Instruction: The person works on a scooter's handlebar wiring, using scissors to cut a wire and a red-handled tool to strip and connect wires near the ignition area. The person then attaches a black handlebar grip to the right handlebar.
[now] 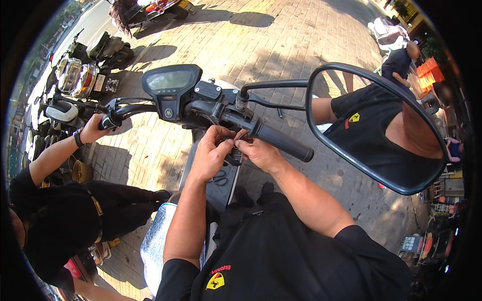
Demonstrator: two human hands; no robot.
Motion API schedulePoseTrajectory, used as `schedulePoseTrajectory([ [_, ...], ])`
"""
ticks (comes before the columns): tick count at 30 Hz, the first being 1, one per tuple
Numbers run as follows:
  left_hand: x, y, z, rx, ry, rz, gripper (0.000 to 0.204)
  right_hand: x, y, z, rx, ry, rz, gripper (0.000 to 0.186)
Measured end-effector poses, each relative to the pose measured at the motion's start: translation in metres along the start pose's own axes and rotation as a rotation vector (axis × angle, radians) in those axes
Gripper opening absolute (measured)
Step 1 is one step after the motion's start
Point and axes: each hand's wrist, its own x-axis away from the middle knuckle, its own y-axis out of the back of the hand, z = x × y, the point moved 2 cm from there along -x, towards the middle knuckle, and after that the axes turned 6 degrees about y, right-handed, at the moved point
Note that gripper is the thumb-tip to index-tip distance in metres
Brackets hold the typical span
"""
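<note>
My left hand (pixel 212 151) and my right hand (pixel 260 152) meet just below the right handlebar of a scooter. The fingertips of both are pinched together, almost touching, over something small and dark that I cannot make out. Right above them run the black handlebar grip (pixel 285 141) and the brake fluid reservoir (pixel 208 91). To the upper left of my hands stands the dark display (pixel 173 81). Below them, a black looped cord (pixel 219 177) lies on the scooter's footboard (pixel 216 193).
At the left a person in black (pixel 60 215) grips the other handlebar end (pixel 109 120). A large mirror (pixel 381 125) juts out on the right. Parked scooters (pixel 75 78) line the left side. Another person (pixel 399 62) is at the far right on the paving.
</note>
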Motion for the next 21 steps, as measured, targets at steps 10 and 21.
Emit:
schedulePoseTrajectory([
  [10, 0.001, -0.003, 0.029, 0.495, 0.024, 0.02, 0.033, 0.008, 0.017, -0.004, -0.035, -0.135, -0.078, 0.006],
  [21, 0.011, -0.045, 0.127, 0.457, -0.082, -0.53, 0.068, 0.052, 0.06, -0.078, 0.125, -0.412, -0.254, 0.013],
])
